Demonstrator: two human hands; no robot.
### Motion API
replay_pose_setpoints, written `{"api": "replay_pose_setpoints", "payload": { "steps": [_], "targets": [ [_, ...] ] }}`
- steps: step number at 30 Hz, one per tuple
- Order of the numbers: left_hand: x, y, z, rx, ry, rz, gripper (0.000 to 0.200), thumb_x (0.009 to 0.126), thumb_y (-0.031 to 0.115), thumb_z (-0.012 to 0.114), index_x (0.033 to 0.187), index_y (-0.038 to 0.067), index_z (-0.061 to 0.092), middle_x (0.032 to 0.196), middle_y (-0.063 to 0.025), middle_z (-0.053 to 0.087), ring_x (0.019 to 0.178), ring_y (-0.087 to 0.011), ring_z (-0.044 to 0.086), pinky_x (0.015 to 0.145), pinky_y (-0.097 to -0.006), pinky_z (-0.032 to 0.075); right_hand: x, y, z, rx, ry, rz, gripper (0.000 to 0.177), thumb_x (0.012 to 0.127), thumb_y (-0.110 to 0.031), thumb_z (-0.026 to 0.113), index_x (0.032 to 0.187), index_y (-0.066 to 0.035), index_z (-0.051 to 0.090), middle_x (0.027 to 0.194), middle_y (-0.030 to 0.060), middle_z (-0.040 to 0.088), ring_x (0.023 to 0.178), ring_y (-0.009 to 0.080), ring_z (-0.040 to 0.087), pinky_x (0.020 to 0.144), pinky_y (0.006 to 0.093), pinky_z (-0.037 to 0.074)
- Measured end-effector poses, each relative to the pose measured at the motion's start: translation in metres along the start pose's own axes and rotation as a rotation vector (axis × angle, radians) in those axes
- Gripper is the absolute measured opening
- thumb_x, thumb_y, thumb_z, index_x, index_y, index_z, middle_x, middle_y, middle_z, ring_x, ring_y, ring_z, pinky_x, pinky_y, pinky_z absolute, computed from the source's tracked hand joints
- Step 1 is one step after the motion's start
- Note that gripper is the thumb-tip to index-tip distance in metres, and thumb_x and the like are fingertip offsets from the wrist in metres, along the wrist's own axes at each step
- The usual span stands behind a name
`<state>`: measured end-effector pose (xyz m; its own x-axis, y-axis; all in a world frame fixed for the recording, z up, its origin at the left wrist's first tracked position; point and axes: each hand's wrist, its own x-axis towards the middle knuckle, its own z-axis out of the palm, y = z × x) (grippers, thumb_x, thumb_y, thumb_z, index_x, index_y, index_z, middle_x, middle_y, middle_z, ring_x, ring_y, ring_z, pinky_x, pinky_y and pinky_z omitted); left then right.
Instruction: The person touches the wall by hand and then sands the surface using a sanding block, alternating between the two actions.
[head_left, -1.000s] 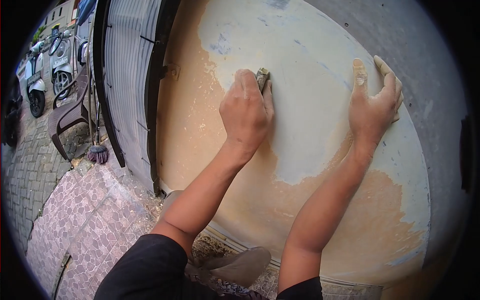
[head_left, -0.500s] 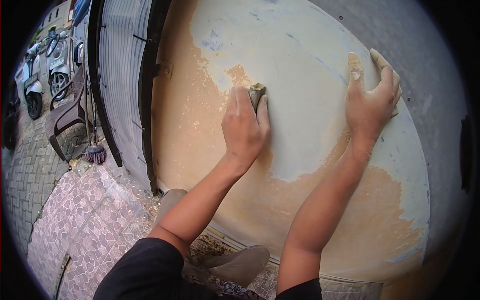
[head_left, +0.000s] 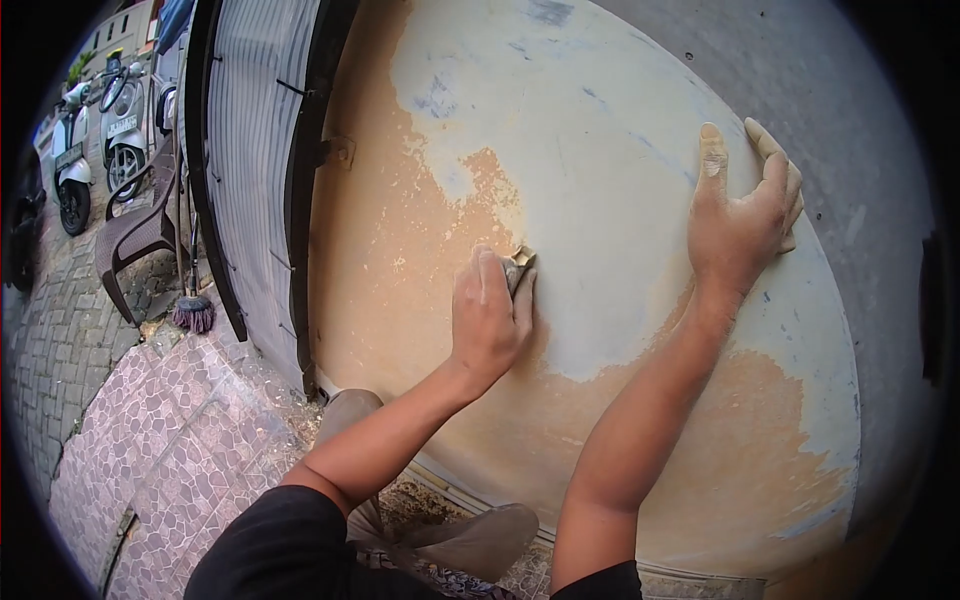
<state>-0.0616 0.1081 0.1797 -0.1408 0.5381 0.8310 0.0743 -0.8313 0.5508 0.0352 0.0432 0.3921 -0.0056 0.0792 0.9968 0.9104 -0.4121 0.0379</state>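
Observation:
My left hand [head_left: 488,318] is closed around a small folded piece of sandpaper [head_left: 522,262], dull grey-brown with a paler end, and presses it to a large curved panel [head_left: 600,300]. It works along the border between a pale grey-white coat and an orange-tan layer. Most of the sandpaper is hidden by the fingers. At the panel's right edge rests my right hand [head_left: 738,222], thumb stretched up and fingers apart, with light dust on the fingertips. No tool shows in it.
Left of the panel stands a black-framed, striped sheet [head_left: 256,150]. Farther left are a brown plastic chair [head_left: 140,235], a brush [head_left: 194,313] and parked scooters [head_left: 122,130]. Patterned tiles [head_left: 180,440] cover the ground. A grey surface [head_left: 850,150] adjoins the panel's right edge.
My left hand has slid down the panel with the sandpaper, uncovering more of the speckled tan patch above it. My right hand stays at the edge. The view has shifted slightly.

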Motion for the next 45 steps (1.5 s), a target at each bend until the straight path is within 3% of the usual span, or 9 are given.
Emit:
{"api": "replay_pose_setpoints", "payload": {
  "steps": [8,13,21,26,30,32,38,42,45],
  "targets": [
    [0.080,-0.002,0.002,-0.068,0.085,-0.099,0.024,0.090,0.004,0.069,0.097,-0.001,0.047,0.087,-0.0205,0.057,0.076,-0.0414,0.055,0.068,-0.0492,0.039,0.000,0.004,-0.001,0.011,-0.004,-0.038,0.047,0.090,-0.051,0.071,0.126,-0.021,0.065,0.127,0.0043,0.058,0.132,0.0270,0.045,0.111,0.0566,0.027],
    [0.007,-0.004,-0.001,0.164,-0.066,0.140,0.026,0.088,0.005,0.071,0.098,0.001,0.048,0.089,-0.0135,0.053,0.073,-0.0316,0.052,0.071,-0.0411,0.029,-0.001,0.001,0.000,0.000,-0.006,0.000,0.048,0.090,-0.052,0.071,0.127,-0.022,0.066,0.132,0.0030,0.058,0.133,0.0257,0.046,0.114,0.0540,0.026],
    [0.082,-0.011,-0.001,0.059,0.138,-0.120,0.025,0.091,0.008,0.070,0.101,-0.001,0.049,0.085,-0.0151,0.059,0.071,-0.0372,0.054,0.069,-0.0449,0.033,-0.002,0.005,-0.006,0.023,-0.052,-0.017,0.049,0.091,-0.054,0.069,0.127,-0.022,0.067,0.137,0.0017,0.058,0.135,0.0247,0.046,0.117,0.0542,0.024],
    [0.001,-0.006,-0.003,0.158,-0.085,0.026,0.025,0.090,0.009,0.071,0.098,0.000,0.048,0.082,-0.0144,0.057,0.068,-0.0351,0.053,0.068,-0.0439,0.032,0.000,-0.003,0.000,0.007,0.000,0.017,0.047,0.089,-0.049,0.073,0.126,-0.020,0.065,0.128,0.0030,0.058,0.132,0.0263,0.046,0.113,0.0551,0.027],
    [0.066,-0.006,-0.007,0.180,-0.024,0.043,0.025,0.090,0.009,0.070,0.098,0.000,0.048,0.081,-0.0150,0.057,0.068,-0.0357,0.053,0.067,-0.0445,0.033,-0.002,0.001,-0.001,0.012,-0.003,-0.010,0.046,0.090,-0.048,0.073,0.126,-0.020,0.065,0.128,0.0031,0.058,0.132,0.0266,0.046,0.113,0.0553,0.027],
    [0.096,-0.007,-0.004,0.134,0.158,0.014,0.024,0.090,0.009,0.069,0.097,0.000,0.048,0.080,-0.0161,0.056,0.069,-0.0360,0.053,0.066,-0.0451,0.034,-0.001,0.001,-0.004,0.019,-0.018,-0.024,0.046,0.090,-0.047,0.072,0.126,-0.020,0.064,0.128,0.0032,0.058,0.132,0.0267,0.046,0.113,0.0558,0.027],
    [0.000,0.006,0.000,0.178,-0.082,0.011,0.027,0.090,0.010,0.069,0.102,-0.004,0.049,0.088,-0.0200,0.062,0.069,-0.0394,0.055,0.067,-0.0446,0.035,-0.001,-0.004,-0.002,0.002,-0.016,0.021,0.046,0.091,-0.047,0.072,0.127,-0.020,0.064,0.129,0.0034,0.057,0.132,0.0267,0.046,0.113,0.0554,0.027],
    [0.065,0.002,-0.004,0.069,-0.092,-0.059,0.027,0.090,0.010,0.069,0.103,-0.004,0.049,0.088,-0.0194,0.062,0.069,-0.0387,0.055,0.069,-0.0445,0.035,-0.001,-0.002,-0.006,0.012,-0.035,0.002,0.046,0.091,-0.047,0.072,0.127,-0.020,0.064,0.129,0.0034,0.057,0.132,0.0268,0.046,0.113,0.0555,0.027],
    [0.100,0.000,-0.001,0.099,0.119,-0.063,0.027,0.090,0.011,0.070,0.101,-0.003,0.049,0.087,-0.0188,0.062,0.069,-0.0383,0.055,0.069,-0.0449,0.034,0.000,0.001,-0.008,0.028,-0.044,-0.034,0.046,0.090,-0.047,0.072,0.126,-0.019,0.064,0.128,0.0033,0.057,0.131,0.0266,0.046,0.112,0.0554,0.027]
  ]
}}
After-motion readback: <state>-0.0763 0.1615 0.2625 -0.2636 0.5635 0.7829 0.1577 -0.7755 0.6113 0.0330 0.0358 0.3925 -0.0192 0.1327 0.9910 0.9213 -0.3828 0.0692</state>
